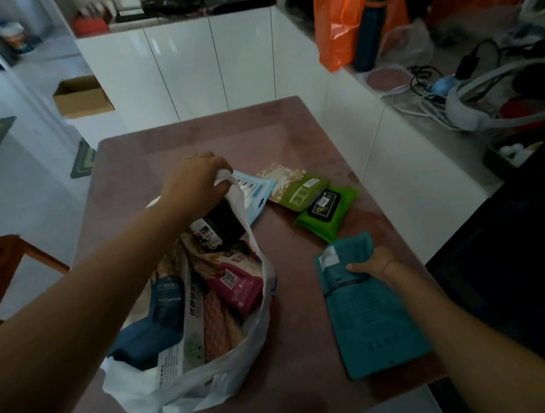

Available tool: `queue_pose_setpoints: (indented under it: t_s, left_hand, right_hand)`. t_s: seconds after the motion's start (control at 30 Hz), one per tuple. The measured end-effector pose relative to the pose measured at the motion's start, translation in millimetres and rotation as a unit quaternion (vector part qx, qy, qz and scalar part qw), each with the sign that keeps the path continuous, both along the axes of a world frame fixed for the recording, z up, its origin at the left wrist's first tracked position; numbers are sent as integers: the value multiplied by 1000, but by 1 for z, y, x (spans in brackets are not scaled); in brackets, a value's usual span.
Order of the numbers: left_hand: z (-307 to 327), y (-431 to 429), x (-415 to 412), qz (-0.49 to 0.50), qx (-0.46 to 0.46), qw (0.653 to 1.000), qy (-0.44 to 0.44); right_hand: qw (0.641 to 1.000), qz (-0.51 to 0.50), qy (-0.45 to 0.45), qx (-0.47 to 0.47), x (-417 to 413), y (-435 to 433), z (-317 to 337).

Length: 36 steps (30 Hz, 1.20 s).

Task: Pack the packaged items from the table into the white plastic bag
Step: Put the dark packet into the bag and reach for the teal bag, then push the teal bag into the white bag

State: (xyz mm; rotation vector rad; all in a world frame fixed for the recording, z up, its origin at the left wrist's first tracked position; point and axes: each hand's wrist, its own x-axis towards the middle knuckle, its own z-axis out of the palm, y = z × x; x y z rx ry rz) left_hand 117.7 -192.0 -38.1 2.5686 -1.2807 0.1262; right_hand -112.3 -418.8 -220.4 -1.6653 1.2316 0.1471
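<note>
Holding white plastic bag (258, 311) open with clenched left hand (195, 183); right hand (374, 263) gripping teal pouch (367, 310), angling leftward into mouth.

The left hand (199, 183) holds up the white plastic bag (195, 385) by its far rim — the right hand (377, 262) grips a teal packet (368, 313) lying on the counter (290, 131).

1. The right hand (375, 264) is hiding its fingers under the teal pouch (367, 307).
2. The white plastic bag (195, 390) is covering the lower parts of the packages inside.
3. The light blue packet (258, 191) is lying partly hidden behind the bag's raised edge.
4. Print on the packets is blurring beyond reading.
</note>
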Motion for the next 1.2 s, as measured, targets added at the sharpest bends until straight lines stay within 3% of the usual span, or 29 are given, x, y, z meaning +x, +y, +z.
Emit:
queue_pose_setpoints:
  t_s: [0.17,0.3,0.37,0.5,0.67,0.77,0.83,0.9,0.93,1.0,1.13,1.2]
  left_hand:
    - [0,5,-4,-1,8,1000,8]
    - [6,15,2,-3,-19,1000,8]
    - [11,19,7,7,-35,999,5]
    - [27,22,8,51,-51,997,17]
    - [39,23,4,45,-50,997,41]
    - [39,30,3,38,-35,997,51]
    - [41,34,4,43,-62,996,48]
    - [45,36,6,57,-82,995,27]
    - [46,37,8,63,-89,994,18]
    - [46,39,10,68,-98,993,17]
    - [44,41,10,62,-97,993,21]
    - [43,41,9,64,-99,993,12]
  right_hand:
    - [977,-24,-187,99,25,27,61]
    - [889,-34,-384,248,40,47,139]
    - [868,2,-385,314,48,64,159]
    - [872,97,-247,411,76,122,147]
    - [882,-5,-258,393,137,171,120]
    - [911,-44,-298,282,161,188,112]
    - [954,35,-292,55,166,198,105]
    - [947,122,-243,-171,162,203,98]
    - [937,145,-214,-236,158,203,96]
    - [923,164,-190,-292,151,197,94]
    - [880,157,-265,-362,119,184,98]
    - [870,138,-222,-419,99,174,90]
